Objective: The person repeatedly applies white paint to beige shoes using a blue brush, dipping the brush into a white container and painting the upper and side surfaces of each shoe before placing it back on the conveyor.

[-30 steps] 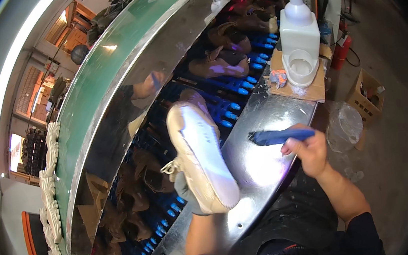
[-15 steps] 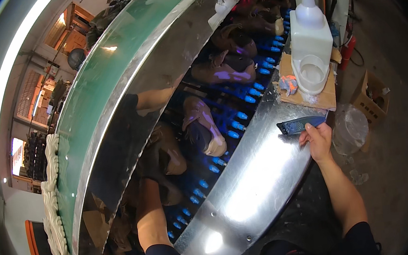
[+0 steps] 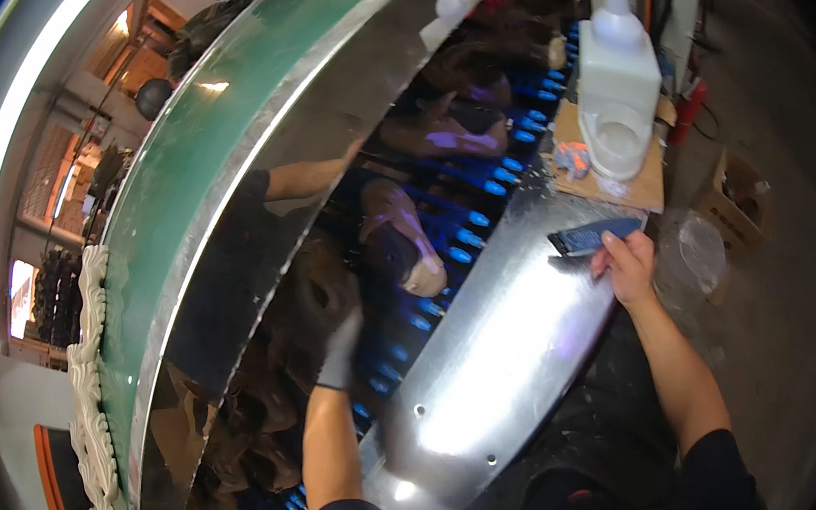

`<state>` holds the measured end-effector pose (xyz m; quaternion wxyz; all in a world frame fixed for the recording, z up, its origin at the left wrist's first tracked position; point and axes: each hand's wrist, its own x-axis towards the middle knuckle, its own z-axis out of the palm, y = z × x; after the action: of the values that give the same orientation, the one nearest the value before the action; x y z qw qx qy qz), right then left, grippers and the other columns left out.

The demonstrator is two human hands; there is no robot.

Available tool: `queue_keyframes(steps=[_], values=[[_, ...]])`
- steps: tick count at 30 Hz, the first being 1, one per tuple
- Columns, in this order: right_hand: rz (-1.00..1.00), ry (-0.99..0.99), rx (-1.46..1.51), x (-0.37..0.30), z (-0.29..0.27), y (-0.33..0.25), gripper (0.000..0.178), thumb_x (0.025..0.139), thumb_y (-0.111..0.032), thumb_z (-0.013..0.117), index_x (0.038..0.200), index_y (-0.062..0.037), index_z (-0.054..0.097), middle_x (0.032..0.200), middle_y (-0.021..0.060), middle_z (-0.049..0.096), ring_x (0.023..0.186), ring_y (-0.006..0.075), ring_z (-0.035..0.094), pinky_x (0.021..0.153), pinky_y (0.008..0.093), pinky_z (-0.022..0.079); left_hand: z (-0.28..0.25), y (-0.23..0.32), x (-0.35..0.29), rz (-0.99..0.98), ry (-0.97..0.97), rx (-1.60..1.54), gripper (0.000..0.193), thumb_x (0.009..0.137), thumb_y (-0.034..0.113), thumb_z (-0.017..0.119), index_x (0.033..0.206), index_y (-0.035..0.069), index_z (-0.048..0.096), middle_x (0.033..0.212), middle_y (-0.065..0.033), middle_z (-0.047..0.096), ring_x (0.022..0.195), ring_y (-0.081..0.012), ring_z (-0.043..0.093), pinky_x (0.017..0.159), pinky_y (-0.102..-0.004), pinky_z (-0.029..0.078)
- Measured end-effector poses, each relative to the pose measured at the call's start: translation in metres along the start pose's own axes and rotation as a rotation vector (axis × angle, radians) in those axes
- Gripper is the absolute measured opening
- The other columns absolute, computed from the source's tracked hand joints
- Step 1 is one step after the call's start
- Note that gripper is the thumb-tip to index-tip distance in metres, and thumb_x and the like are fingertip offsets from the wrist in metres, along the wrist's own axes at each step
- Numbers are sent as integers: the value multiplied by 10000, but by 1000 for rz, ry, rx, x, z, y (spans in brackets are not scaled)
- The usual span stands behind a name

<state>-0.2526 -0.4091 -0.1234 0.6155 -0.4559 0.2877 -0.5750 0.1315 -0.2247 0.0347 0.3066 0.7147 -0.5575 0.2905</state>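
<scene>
My right hand [image 3: 630,263] is closed on a flat dark blue brush [image 3: 587,238], its dark end pointing left above the metal ledge. My left hand [image 3: 342,348], in a pale grey glove, is smeared by motion at the edge of the dark machine opening. Its fingers cannot be made out, nor whether they hold anything. Nearest to it is a dim brown shoe [image 3: 318,280] inside the opening. Farther along, a brown shoe with a pale toe [image 3: 400,238] lies under violet light. Another brown shoe [image 3: 450,137] sits beyond it.
Blue-lit nozzle-like tips [image 3: 465,238] line the opening beside the shiny metal ledge [image 3: 499,345]. A white bottle with a cup-shaped mouth [image 3: 620,80] stands on cardboard [image 3: 644,190] at the far right. A green-topped hood [image 3: 172,211] slopes above the opening. A carton [image 3: 732,198] sits on the floor.
My left hand has come back out from among the shoes toward the ledge, and its glove now shows. My right hand keeps hold of the brush. The view has shifted slightly.
</scene>
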Motion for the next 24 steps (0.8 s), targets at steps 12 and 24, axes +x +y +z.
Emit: queue_keyframes(steps=[12, 24], values=[[76, 18, 117, 9, 7, -10, 255, 1042, -202, 681, 945, 34, 679, 718, 114, 699, 554, 175, 671, 511, 287, 568, 44, 116, -131, 164, -68, -462, 357, 708, 46, 796, 1029, -14, 653, 1317, -280, 575, 1101, -413, 631, 841, -467, 586], [181, 37, -16, 10, 2, -13, 189, 1030, -181, 700, 1004, 5, 688, 777, 104, 718, 585, 179, 699, 521, 289, 594, 50, 127, -132, -110, -220, -755, 276, 851, 110, 768, 1087, -9, 688, 1218, -250, 604, 1019, -399, 639, 860, -469, 564]])
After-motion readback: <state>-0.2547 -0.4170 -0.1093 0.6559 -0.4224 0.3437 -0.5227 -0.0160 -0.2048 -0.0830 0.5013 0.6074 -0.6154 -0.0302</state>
